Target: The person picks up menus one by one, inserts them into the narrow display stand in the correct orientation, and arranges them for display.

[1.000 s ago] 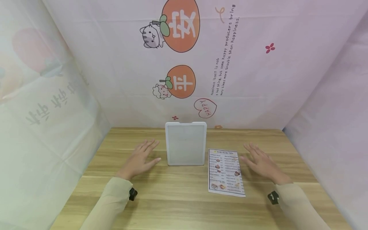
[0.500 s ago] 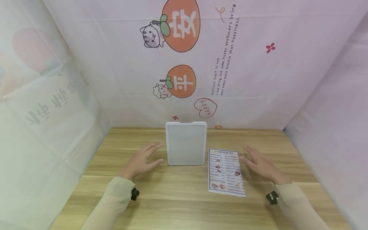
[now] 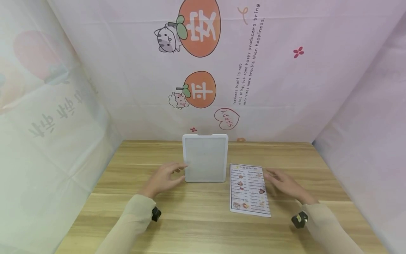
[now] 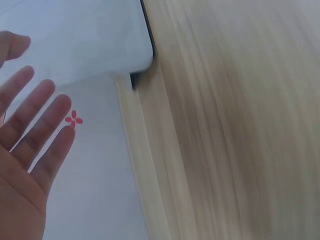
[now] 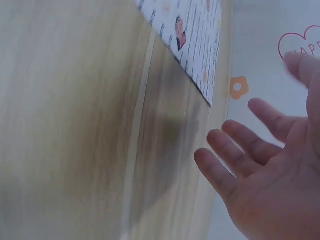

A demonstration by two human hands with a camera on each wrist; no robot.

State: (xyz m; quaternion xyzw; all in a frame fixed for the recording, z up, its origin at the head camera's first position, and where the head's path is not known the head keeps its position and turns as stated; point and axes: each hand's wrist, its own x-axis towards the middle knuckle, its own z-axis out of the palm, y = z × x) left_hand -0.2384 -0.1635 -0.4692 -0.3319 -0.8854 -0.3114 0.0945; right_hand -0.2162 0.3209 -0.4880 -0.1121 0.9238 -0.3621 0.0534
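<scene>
Two hands — left hand [image 3: 161, 178] beside white board [image 3: 205, 158], right hand [image 3: 283, 182] by "DIM SUM INN" menu [image 3: 249, 189]

Bright, even light; soft shadows; head view sharp; both wrist views motion-blurred.

A white board [image 3: 205, 158] stands upright mid-table [image 3: 196, 225], a menu sheet [image 3: 248, 188] lying flat just beside it; bare wood lies open in front and toward both curtained sides.
</scene>
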